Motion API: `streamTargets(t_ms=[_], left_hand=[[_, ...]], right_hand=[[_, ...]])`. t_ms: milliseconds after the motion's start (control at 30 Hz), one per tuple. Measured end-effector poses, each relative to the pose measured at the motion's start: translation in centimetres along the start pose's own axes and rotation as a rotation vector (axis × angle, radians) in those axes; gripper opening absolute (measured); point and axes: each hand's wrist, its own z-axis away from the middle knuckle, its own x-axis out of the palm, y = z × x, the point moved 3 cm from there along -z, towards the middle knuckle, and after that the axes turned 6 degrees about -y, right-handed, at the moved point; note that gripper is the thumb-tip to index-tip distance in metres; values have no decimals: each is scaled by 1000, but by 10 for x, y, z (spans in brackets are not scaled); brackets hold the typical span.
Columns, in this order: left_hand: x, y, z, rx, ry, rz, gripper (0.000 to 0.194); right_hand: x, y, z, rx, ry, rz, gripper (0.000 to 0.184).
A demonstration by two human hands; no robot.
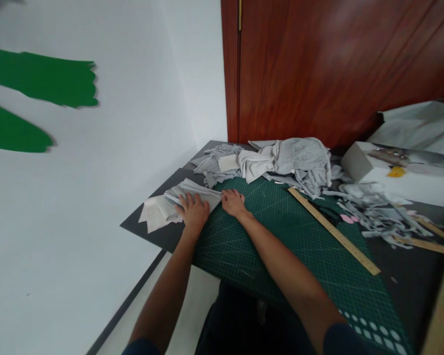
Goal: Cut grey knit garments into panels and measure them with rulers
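My left hand lies flat with fingers spread on a stack of folded grey fabric pieces at the left end of the table. My right hand rests beside it at the stack's right edge, fingers curled down onto the fabric and the green cutting mat. White fabric or paper pieces stick out from under the stack on the left.
A heap of grey cloth lies at the back of the mat. A wooden ruler lies diagonally on the mat. Fabric scraps and a white box are at the right. A wooden door stands behind.
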Motion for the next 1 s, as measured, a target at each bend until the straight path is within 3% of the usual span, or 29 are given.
streamTargets(t_ms=[133,267,533,700,833,1000], left_hand=[[-12,16,1,6,-3,4,57],[-17,49,9,66,11,44,64],[-1,152,44,383,-52,91,54],[15,210,63,560,-134,166,59],[29,228,70,597,-187,190,59],[38,227,73,627,-217,206,57]], right_hand=[[-17,25,25,96,-1,40,43],[-38,58,55,202,97,78,46],[-84,139,123,442,244,133,47],[-115,187,159,606,355,193,47],[-127,214,181,715,333,212,38],[-121,222,194,689,345,222,37]])
